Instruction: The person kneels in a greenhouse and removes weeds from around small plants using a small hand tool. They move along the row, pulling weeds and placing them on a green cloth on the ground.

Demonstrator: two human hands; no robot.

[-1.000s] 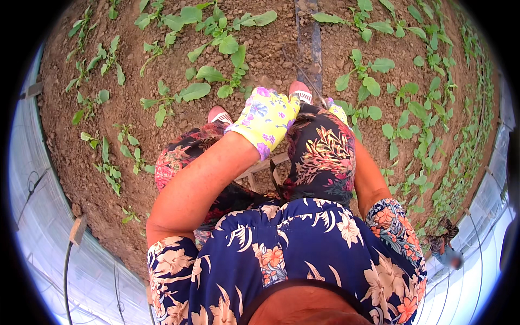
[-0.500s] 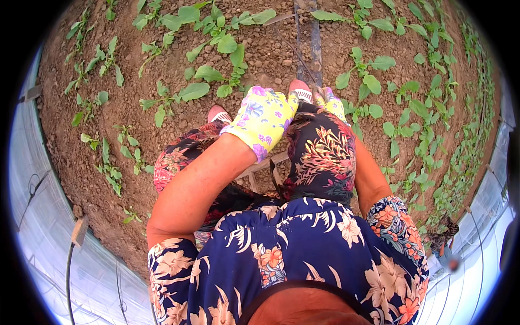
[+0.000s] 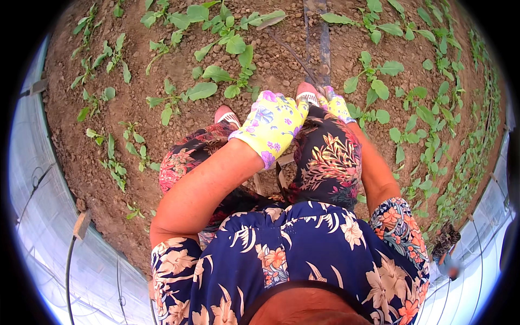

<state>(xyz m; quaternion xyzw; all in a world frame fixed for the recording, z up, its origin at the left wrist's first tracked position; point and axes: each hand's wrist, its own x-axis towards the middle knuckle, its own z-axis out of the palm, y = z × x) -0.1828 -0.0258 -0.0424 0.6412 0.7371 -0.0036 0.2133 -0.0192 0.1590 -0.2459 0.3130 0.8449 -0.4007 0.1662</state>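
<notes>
Both my hands wear yellow gloves with purple flowers. My left hand point(image 3: 273, 124) is closed in front of my knees, its fingers curled; what they hold, if anything, is hidden. Just beyond my right knee, my right hand point(image 3: 335, 104) has its soiled fingers drawn together beside the toe of a pink shoe point(image 3: 306, 91). Its grip is partly hidden. A thin dark stick point(image 3: 292, 53) slants over the soil toward it; I cannot tell whether they touch. A leafy green seedling point(image 3: 375, 76) grows to the right of that hand, another point(image 3: 233, 76) ahead of my left.
A flat dark strip point(image 3: 317, 40) runs away over the brown soil point(image 3: 135, 86) between plant rows. Denser seedlings point(image 3: 433, 135) stand at right. Clear plastic sheeting point(image 3: 40, 189) curves along the left edge. Under me is part of a wooden frame point(image 3: 285, 159). Another person point(image 3: 447, 249) is at lower right.
The ground and plants have shifted slightly right and down in the view. My hands keep nearly the same places and poses by my knees and the shoe.
</notes>
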